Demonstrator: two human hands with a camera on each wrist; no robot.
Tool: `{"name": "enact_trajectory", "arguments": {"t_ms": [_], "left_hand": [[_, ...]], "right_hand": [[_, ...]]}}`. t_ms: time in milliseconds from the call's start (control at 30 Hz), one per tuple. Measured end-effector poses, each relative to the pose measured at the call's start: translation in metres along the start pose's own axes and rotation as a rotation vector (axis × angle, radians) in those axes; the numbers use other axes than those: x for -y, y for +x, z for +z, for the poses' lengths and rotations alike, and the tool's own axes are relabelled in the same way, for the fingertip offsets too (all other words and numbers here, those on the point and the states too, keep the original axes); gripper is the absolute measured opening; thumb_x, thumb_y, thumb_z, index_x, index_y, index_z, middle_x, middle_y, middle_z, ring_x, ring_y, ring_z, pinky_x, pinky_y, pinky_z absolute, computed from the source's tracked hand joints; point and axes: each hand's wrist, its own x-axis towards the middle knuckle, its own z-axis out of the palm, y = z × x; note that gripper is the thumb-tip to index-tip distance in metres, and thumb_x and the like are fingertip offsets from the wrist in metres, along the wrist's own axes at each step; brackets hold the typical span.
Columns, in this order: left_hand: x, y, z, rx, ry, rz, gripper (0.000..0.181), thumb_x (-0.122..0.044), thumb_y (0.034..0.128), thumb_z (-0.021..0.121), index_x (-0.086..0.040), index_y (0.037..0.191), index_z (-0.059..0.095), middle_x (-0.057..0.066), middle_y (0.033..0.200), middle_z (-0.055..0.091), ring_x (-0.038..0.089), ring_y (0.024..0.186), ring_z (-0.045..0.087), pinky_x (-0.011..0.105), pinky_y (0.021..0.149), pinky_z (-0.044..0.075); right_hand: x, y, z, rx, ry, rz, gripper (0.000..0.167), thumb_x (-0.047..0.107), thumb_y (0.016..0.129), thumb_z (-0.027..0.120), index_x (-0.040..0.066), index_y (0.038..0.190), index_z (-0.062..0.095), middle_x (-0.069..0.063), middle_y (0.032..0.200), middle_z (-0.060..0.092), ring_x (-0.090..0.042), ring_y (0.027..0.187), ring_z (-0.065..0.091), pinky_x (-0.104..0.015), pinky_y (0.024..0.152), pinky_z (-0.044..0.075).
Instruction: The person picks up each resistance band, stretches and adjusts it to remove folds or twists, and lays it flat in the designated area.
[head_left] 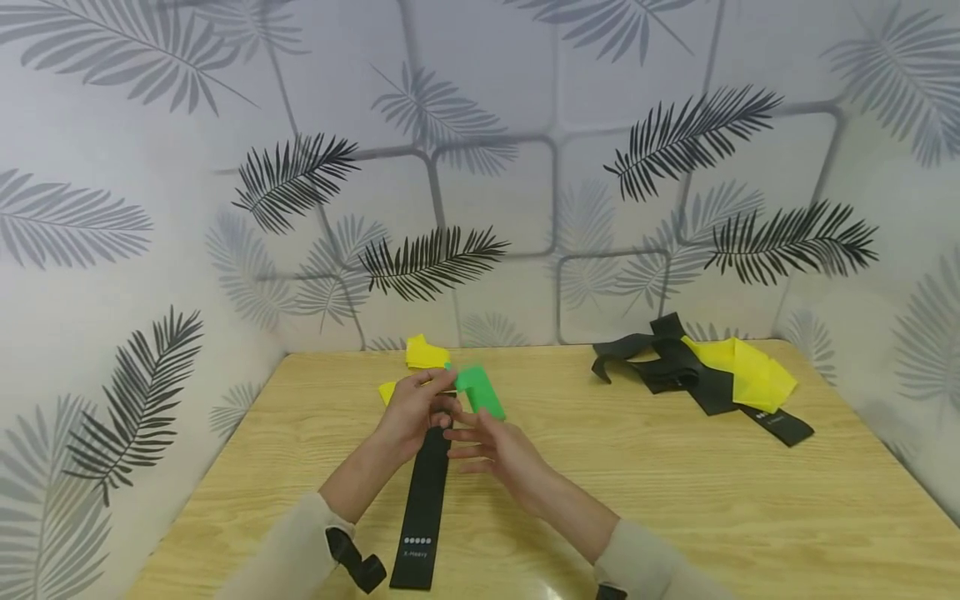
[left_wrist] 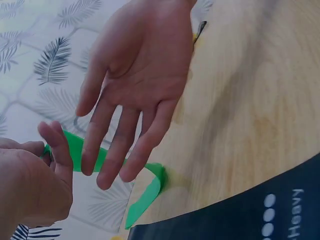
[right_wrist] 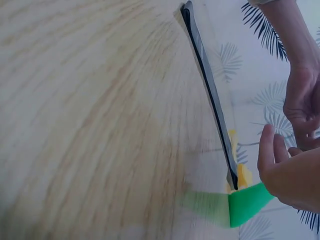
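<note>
Nearest: pale sleeves [head_left: 285,546] at the lower edge, a black strap [head_left: 358,565] on the left one. Wood-grain table [head_left: 645,492] bears everything lying here.

Black band [head_left: 425,500] lies lengthwise on it between the forearms, near end marked with five pale dots and "X-Heavy"; far end runs up under the hands.

Right hand [head_left: 510,458]: fingers spread, palm turned toward the left hand, gripping nothing. Left hand [head_left: 408,412]: fingertips pinch one end of a green band [head_left: 486,393]. Green band is bent, stretching rightward behind the right hand's fingers, beyond the black band's far end. Whether green touches black, cannot tell.

Just past the left hand: a yellow piece [head_left: 386,392], partly hidden, and a folded yellow band [head_left: 426,355] near the table's back edge.

Far right, well apart from the hands: heap of black bands [head_left: 712,392], a yellow band [head_left: 761,379] lying across part of it.

Behind: pale wall [head_left: 510,200], leaf-patterned.
</note>
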Motion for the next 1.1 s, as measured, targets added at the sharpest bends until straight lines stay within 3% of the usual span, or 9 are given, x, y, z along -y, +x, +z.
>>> {"name": "enact_trajectory", "arguments": {"t_ms": [133, 300, 400, 500, 600, 833, 967, 1100], "left_hand": [[0.007, -0.013, 0.003, -0.03, 0.056, 0.015, 0.021, -0.023, 0.1045, 0.066, -0.002, 0.105, 0.067, 0.001, 0.066, 0.062, 0.009, 0.05, 0.055, 0.018, 0.044, 0.038], [0.014, -0.029, 0.002, -0.054, 0.279, 0.063, 0.024, -0.027, 0.1038, 0.066, -0.003, 0.1, 0.065, -0.001, 0.07, 0.056, 0.008, 0.045, 0.032, 0.02, 0.043, 0.026], [0.018, -0.036, 0.001, -0.053, 0.403, 0.055, 0.025, -0.024, 0.1036, 0.066, -0.001, 0.095, 0.065, -0.001, 0.069, 0.053, 0.009, 0.046, 0.026, 0.021, 0.043, 0.023], [0.02, -0.042, 0.0, -0.029, 0.508, 0.05, 0.022, -0.022, 0.1025, 0.066, -0.003, 0.091, 0.066, 0.0, 0.067, 0.052, 0.01, 0.048, 0.029, 0.022, 0.044, 0.025], [0.022, -0.044, -0.001, -0.011, 0.576, 0.053, 0.023, -0.024, 0.1024, 0.066, -0.005, 0.089, 0.067, 0.001, 0.069, 0.056, 0.011, 0.05, 0.032, 0.022, 0.045, 0.027], [0.031, -0.036, -0.009, -0.033, 0.596, -0.018, 0.055, -0.043, 0.1106, 0.044, 0.0, 0.091, 0.072, 0.005, 0.074, 0.061, 0.011, 0.052, 0.034, 0.024, 0.049, 0.029], [0.037, -0.028, -0.011, -0.039, 0.605, -0.058, 0.06, -0.042, 0.1111, 0.038, -0.001, 0.087, 0.074, 0.004, 0.072, 0.064, 0.011, 0.052, 0.033, 0.025, 0.05, 0.029], [0.043, -0.02, -0.011, 0.012, 0.58, -0.095, 0.059, -0.041, 0.1107, 0.037, -0.002, 0.085, 0.074, 0.003, 0.072, 0.06, 0.013, 0.059, 0.041, 0.026, 0.056, 0.033]], "right_hand": [[-0.003, 0.001, 0.0, -0.01, 0.008, -0.024, 0.065, 0.049, 0.114, 0.026, 0.004, 0.157, 0.044, -0.02, 0.154, 0.051, -0.046, 0.142, 0.046, -0.051, 0.113, 0.044], [-0.008, 0.001, -0.001, -0.029, 0.06, -0.047, 0.067, 0.055, 0.112, 0.028, 0.009, 0.157, 0.044, -0.017, 0.159, 0.046, -0.046, 0.146, 0.04, -0.056, 0.118, 0.036], [-0.01, 0.001, -0.001, -0.133, 0.077, -0.063, 0.059, 0.049, 0.112, 0.039, 0.004, 0.148, 0.054, -0.017, 0.151, 0.055, -0.044, 0.142, 0.045, -0.055, 0.115, 0.04], [-0.012, 0.002, 0.0, -0.267, 0.07, -0.063, 0.048, 0.038, 0.11, 0.051, -0.002, 0.134, 0.063, -0.012, 0.131, 0.064, -0.038, 0.129, 0.056, -0.049, 0.109, 0.048], [-0.011, 0.002, 0.001, -0.346, 0.057, -0.063, 0.04, 0.03, 0.108, 0.057, -0.004, 0.125, 0.067, -0.007, 0.118, 0.064, -0.029, 0.114, 0.063, -0.044, 0.102, 0.053], [-0.011, -0.003, 0.008, -0.362, 0.053, -0.047, 0.035, 0.025, 0.109, 0.055, -0.006, 0.12, 0.064, -0.008, 0.115, 0.06, -0.02, 0.103, 0.062, -0.044, 0.1, 0.053], [-0.011, -0.007, 0.012, -0.339, 0.041, -0.018, 0.036, 0.026, 0.11, 0.05, -0.006, 0.122, 0.061, -0.006, 0.107, 0.065, -0.019, 0.098, 0.062, -0.037, 0.091, 0.053], [-0.01, -0.011, 0.015, -0.296, 0.045, 0.002, 0.034, 0.025, 0.11, 0.047, -0.005, 0.122, 0.059, -0.002, 0.094, 0.067, -0.015, 0.088, 0.062, -0.03, 0.082, 0.051]]}}
